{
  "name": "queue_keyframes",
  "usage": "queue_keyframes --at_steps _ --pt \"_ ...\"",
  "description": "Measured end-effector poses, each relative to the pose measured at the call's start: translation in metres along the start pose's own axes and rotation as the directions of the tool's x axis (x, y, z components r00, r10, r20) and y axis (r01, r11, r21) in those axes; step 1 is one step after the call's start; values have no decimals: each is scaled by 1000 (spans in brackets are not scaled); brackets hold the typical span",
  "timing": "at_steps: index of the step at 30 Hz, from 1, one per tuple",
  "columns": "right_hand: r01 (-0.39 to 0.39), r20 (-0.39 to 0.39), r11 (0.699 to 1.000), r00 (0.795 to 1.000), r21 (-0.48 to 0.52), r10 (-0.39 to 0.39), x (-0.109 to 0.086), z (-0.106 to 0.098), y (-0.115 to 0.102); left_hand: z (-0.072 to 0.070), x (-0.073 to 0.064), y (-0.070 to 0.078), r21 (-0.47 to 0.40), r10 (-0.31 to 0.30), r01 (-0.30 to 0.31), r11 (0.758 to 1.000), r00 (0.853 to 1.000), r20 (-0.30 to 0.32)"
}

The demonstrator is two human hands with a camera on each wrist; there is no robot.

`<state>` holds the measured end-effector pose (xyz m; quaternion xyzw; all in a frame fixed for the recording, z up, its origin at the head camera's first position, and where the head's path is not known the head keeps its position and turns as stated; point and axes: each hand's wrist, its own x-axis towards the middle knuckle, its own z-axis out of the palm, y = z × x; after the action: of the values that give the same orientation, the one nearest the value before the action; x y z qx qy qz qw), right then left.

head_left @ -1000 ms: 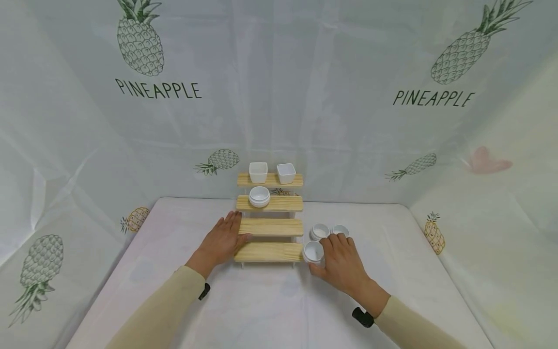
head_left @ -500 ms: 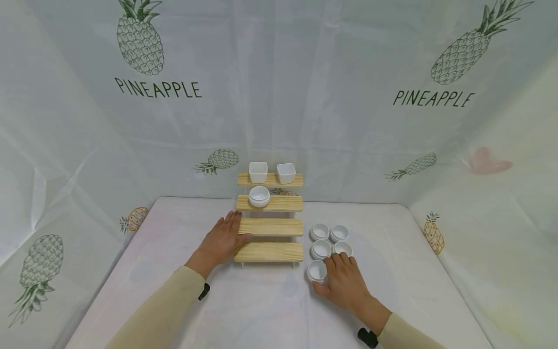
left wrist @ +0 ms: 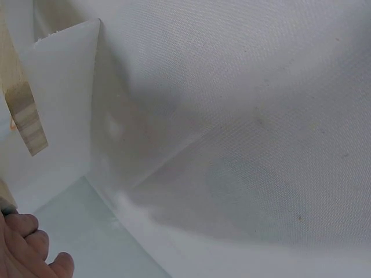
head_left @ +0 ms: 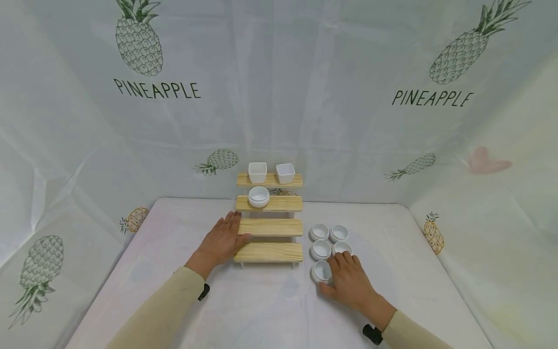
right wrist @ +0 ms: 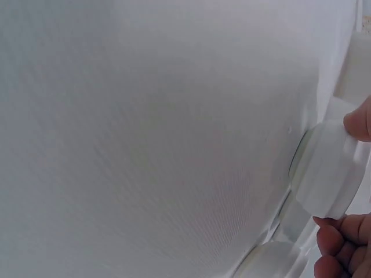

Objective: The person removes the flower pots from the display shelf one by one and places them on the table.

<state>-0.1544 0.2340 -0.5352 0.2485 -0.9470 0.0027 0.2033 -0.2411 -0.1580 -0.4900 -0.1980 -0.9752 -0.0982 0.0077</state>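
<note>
A tiered wooden display stand [head_left: 270,252] rises in the middle of the table. My left hand [head_left: 220,242] rests along its left side, with fingers extended and the thumb by the lower tiers; in the left wrist view, its fingertips lie close to a wooden shelf end [left wrist: 26,119]. At the right, my right hand [head_left: 352,282] holds a small round white bowl [head_left: 321,272] between thumb and fingers. The right wrist view shows that bowl [right wrist: 327,168] low at the tabletop, thumb on one side and fingertips on the other. Several matching bowls [head_left: 320,249] sit just behind it.
Two square white bowls [head_left: 257,173] stand on the top shelf. One round bowl [head_left: 259,196] sits at the left of the shelf below. White cloth printed with pineapples [head_left: 139,46] hangs around the back and sides of the table [head_left: 261,310].
My right hand has come toward the front edge and slightly right, bringing the round bowl from beside the bottom shelf to the front of the bowl group. My left hand has stayed put.
</note>
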Motion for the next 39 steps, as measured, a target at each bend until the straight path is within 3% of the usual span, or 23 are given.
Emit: queue_keyframes --at_steps 31,39 --pt "10 24 1000 1000 19 -10 4 2 5 2 1 -2 -7 -4 4 1000 1000 7" --pt "28 -28 1000 999 -7 -29 5 2 5 2 1 -3 -10 7 -7 1000 1000 -5"
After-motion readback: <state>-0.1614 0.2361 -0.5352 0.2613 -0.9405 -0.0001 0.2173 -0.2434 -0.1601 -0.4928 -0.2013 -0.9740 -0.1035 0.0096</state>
